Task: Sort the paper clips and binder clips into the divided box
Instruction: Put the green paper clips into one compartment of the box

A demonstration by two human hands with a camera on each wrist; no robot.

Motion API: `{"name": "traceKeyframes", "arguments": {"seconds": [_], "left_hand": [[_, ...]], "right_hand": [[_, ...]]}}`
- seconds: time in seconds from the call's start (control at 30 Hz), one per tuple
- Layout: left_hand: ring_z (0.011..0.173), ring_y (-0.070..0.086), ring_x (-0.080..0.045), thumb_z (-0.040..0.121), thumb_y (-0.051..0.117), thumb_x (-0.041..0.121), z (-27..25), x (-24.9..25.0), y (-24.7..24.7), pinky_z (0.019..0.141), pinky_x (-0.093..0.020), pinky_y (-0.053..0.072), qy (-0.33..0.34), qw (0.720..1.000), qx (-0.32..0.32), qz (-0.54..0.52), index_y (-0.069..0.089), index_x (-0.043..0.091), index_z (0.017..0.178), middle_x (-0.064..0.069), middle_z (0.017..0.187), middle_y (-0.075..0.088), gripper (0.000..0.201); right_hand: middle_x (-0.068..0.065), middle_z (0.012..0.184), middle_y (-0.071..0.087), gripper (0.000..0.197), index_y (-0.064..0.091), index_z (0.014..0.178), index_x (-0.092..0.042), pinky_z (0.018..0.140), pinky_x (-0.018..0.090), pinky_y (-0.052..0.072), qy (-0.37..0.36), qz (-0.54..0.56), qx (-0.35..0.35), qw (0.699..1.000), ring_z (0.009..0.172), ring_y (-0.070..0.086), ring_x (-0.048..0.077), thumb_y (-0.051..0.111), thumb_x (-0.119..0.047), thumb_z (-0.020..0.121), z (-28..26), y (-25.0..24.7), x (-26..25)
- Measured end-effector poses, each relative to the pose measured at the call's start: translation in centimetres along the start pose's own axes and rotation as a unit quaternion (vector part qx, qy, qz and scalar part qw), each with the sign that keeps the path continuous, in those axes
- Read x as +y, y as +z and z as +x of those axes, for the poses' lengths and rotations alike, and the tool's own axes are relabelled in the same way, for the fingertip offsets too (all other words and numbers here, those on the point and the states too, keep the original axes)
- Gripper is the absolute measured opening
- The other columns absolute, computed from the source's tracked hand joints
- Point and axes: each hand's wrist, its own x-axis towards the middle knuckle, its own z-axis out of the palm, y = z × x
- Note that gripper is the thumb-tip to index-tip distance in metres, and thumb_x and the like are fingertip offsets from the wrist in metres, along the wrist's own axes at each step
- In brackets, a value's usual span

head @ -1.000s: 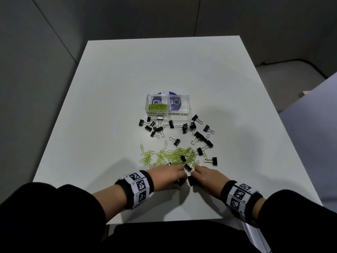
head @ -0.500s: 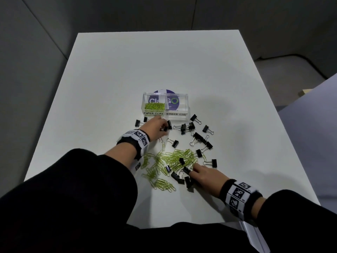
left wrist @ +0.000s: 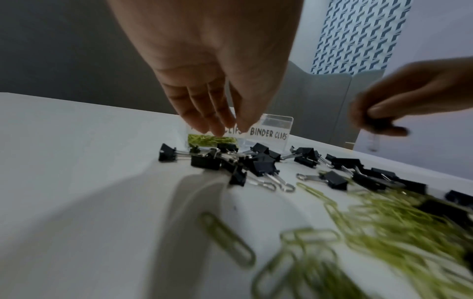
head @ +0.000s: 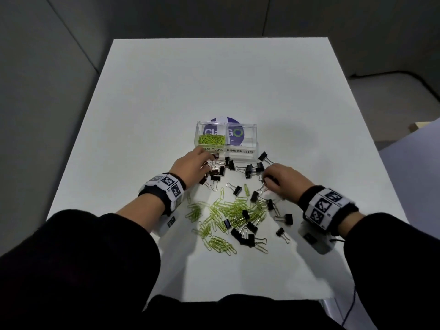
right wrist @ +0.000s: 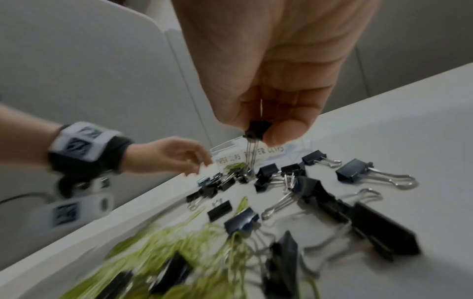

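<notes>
A clear divided box (head: 247, 152) stands mid-table. Its left cell holds green paper clips (head: 212, 140), and its right cell, labelled BINDER CLIPS (left wrist: 268, 134), looks bare. Black binder clips (head: 248, 170) lie scattered in front of the box. A heap of loose green paper clips (head: 233, 210) lies nearer me, mixed with more black clips. My left hand (head: 207, 160) hovers over the clips by the box's left front, fingers (left wrist: 217, 123) hanging straight and holding nothing. My right hand (head: 266, 179) pinches one black binder clip (right wrist: 257, 129) just above the table, its wire handles hanging down.
The white table (head: 214, 79) has grey partition walls behind it and to the left. Its right edge drops off to the floor. A round purple sticker (head: 221, 120) shows under the box. Both wrists carry marker bands and cameras.
Both hands have moved forward from the near heap. The left went to the binder clips in front of the box. The right went to the right-hand cluster and now pinches a binder clip.
</notes>
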Motion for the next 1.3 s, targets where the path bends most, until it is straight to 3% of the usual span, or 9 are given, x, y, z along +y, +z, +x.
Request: {"name": "traceKeyframes", "arguments": {"seconds": [0.13,0.3,0.53,0.7,0.83,0.93,1.03,1.13,1.3], "left_hand": [[0.094,0.059,-0.016,0.095,0.045,0.024,-3.2,-0.8,0.9,0.078,-0.029,0.053,0.032,0.996,-0.075,0.035,0.058,0.019,0.114,0.000,0.114,0.058,0.023],[0.103,0.057,-0.017,0.096,0.045,0.026,-5.9,-0.7,2.6,0.078,-0.028,0.047,0.055,0.991,-0.112,0.057,0.056,0.018,0.120,0.000,0.121,0.054,0.028],[0.095,0.063,-0.026,0.086,0.046,0.043,-9.1,-1.4,4.0,0.076,-0.033,0.054,0.099,0.990,-0.062,0.075,0.063,0.013,0.114,-0.008,0.111,0.063,0.044],[0.095,0.065,-0.028,0.076,0.048,0.059,-11.1,-0.7,5.2,0.078,-0.036,0.056,0.135,0.981,-0.093,0.104,0.063,0.012,0.115,-0.012,0.110,0.065,0.062],[0.095,0.065,-0.034,0.070,0.078,0.037,-11.3,0.4,6.3,0.079,-0.041,0.057,0.123,0.985,-0.099,0.072,0.063,0.008,0.114,-0.016,0.108,0.065,0.055],[0.103,0.059,-0.035,0.082,0.069,0.026,-10.4,2.1,6.1,0.086,-0.040,0.052,0.107,0.990,-0.073,0.050,0.059,0.006,0.121,-0.017,0.115,0.060,0.045],[0.115,0.051,-0.029,0.091,0.054,0.032,-9.9,3.3,5.9,0.094,-0.037,0.043,0.092,0.991,-0.070,0.072,0.051,0.011,0.130,-0.011,0.128,0.052,0.044],[0.112,0.051,-0.025,0.090,0.053,0.038,-9.8,4.8,5.9,0.091,-0.035,0.041,0.114,0.987,-0.064,0.088,0.050,0.015,0.127,-0.007,0.127,0.052,0.044],[0.112,0.047,-0.024,0.091,0.052,0.035,-9.4,6.7,6.4,0.086,-0.034,0.041,0.118,0.982,-0.098,0.113,0.051,0.017,0.124,-0.005,0.123,0.051,0.038]], "right_hand": [[0.010,0.115,0.058,0.025,0.058,0.109,-0.012,0.083,0.037,0.045,0.058,-0.009,0.012,0.998,0.102,0.056,0.028,0.040,-0.021,0.096,3.3,0.1,0.2],[0.010,0.132,0.049,0.038,0.046,0.132,-0.015,0.095,0.040,0.041,0.058,-0.051,0.021,0.997,0.121,0.043,0.029,0.045,-0.024,0.095,4.1,1.2,-0.1],[0.001,0.113,0.059,0.027,0.055,0.111,-0.015,0.073,0.020,0.039,-0.036,-0.113,-0.054,0.992,0.098,0.057,0.016,0.050,-0.033,0.092,-3.6,2.8,-0.9],[0.005,0.113,0.056,0.035,0.053,0.109,-0.011,0.074,0.029,0.042,-0.033,-0.140,-0.133,0.981,0.100,0.057,0.024,0.051,-0.039,0.089,-8.6,6.2,-1.7],[0.009,0.110,0.057,0.027,0.052,0.106,-0.007,0.075,0.035,0.043,-0.014,-0.124,-0.122,0.985,0.098,0.056,0.029,0.046,-0.029,0.092,-9.2,8.3,-3.0],[0.011,0.109,0.057,0.025,0.052,0.108,-0.006,0.076,0.036,0.045,-0.015,-0.122,-0.087,0.989,0.099,0.058,0.030,0.045,-0.025,0.094,-8.1,8.5,-3.6],[0.013,0.089,0.062,0.016,0.057,0.095,-0.002,0.059,0.033,0.046,-0.052,-0.156,-0.065,0.984,0.078,0.063,0.030,0.050,-0.015,0.090,-7.3,8.2,-3.8],[0.003,0.057,0.057,0.018,0.056,0.068,-0.009,0.037,0.023,0.039,-0.084,-0.178,-0.057,0.979,0.043,0.054,0.021,0.074,-0.009,0.066,-7.5,7.9,-3.1],[0.009,0.091,0.059,0.016,0.054,0.097,-0.006,0.060,0.030,0.035,-0.038,-0.155,-0.037,0.987,0.075,0.053,0.025,0.041,-0.013,0.093,-7.8,6.5,-2.9]]}}
